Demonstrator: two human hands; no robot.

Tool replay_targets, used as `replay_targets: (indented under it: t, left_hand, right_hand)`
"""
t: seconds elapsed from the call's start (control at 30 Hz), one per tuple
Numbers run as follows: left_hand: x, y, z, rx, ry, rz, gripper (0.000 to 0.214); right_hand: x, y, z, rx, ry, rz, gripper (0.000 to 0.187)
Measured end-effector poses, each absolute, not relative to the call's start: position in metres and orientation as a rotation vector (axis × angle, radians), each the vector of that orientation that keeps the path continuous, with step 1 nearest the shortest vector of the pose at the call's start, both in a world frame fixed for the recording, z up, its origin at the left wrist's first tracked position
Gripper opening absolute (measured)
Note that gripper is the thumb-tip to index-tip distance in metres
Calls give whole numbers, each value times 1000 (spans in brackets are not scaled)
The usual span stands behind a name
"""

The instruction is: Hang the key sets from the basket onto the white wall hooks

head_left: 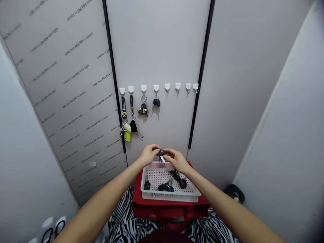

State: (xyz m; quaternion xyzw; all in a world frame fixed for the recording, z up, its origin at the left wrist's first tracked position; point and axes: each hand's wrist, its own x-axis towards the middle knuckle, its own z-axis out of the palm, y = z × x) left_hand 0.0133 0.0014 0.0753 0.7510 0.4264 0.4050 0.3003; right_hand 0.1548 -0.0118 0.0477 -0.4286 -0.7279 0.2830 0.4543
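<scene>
Both hands meet above the far rim of a white perforated basket [149, 193]. My left hand [149, 154] and my right hand [176, 159] pinch a black-headed key [160, 154] between their fingertips. Inside the basket lie several more dark keys [165, 186]. On the wall ahead runs a row of white hooks [167, 87]. The leftmost ones carry key sets [143, 109], and the rightmost ones hang bare.
The basket sits on a red stool [164, 207] in front of my zebra-print lap [126, 226]. Grey wall panels with black seams close the space on all sides. A dark round object [235, 193] lies on the floor at right. Sandals [52, 229] show at lower left.
</scene>
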Motion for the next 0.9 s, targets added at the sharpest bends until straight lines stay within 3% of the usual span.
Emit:
replay_targets:
  t: [0.23,0.4,0.5,0.63,0.9]
  left_hand:
    - [14,-1,80,1414,892,1025,15]
    - [14,-4,76,1596,922,1006,32]
    - [16,3,85,1707,989,1038,21]
    - [24,16,127,1689,1078,1171,21]
    - [66,40,224,2008,1017,1423,38]
  right_hand:
    - [146,-13,60,-1051,-1790,560,13]
    - [147,-11,77,-1135,-1719,676,11]
    - [156,-2,99,-1159,-1636,862,12]
    - [167,18,148,-1080,-1457,902,11]
    - [174,61,242,-973,-1123,539,8]
